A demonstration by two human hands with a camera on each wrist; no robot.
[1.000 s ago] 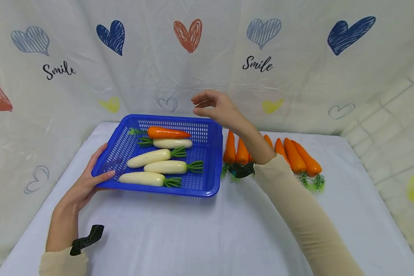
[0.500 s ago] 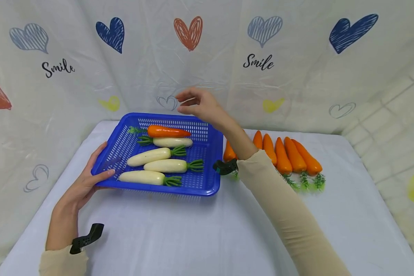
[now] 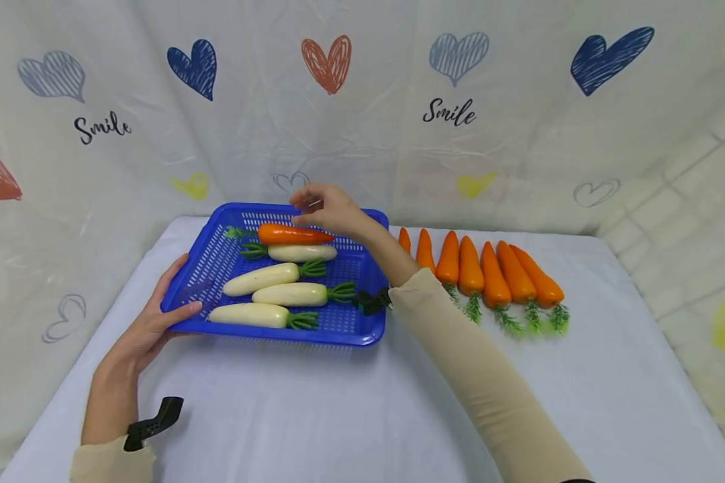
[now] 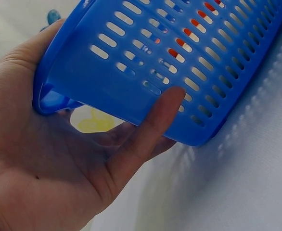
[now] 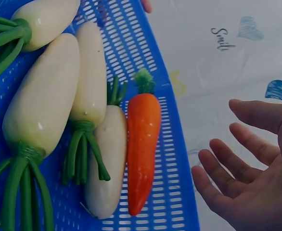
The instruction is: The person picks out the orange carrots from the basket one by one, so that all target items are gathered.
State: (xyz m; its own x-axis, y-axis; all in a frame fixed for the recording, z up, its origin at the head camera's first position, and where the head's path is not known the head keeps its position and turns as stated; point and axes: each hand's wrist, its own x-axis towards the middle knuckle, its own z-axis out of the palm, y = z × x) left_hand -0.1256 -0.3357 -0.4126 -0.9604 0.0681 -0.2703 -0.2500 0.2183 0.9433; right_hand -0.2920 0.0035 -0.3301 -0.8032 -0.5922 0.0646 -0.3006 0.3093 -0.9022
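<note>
My left hand [image 3: 148,329] grips the left end of a blue plastic basket [image 3: 290,336], thumb over the rim. In the left wrist view its fingers [image 4: 153,127] lie along the slotted outer wall. Inside the basket are several white radishes [image 3: 250,314] with green stems. One orange carrot [image 3: 286,235] with a leafy top lies along the far side, beside a radish. My right hand [image 3: 332,209] hovers over the basket's far rim, near the carrot, its fingers loosely bent and holding nothing. The right wrist view shows the same hand with spread fingers [image 5: 223,166] apart from the carrot.
Several carrots [image 3: 470,266] lie in a row on the white-covered table [image 3: 314,416], right of the basket; my right forearm [image 3: 459,355] reaches across in front of them. A white curtain [image 3: 374,121] printed with hearts hangs right behind the table.
My right hand has moved left and down, from above the basket's far right corner to over its far rim by the carrot. More of the carrot row shows now. The left hand stays put.
</note>
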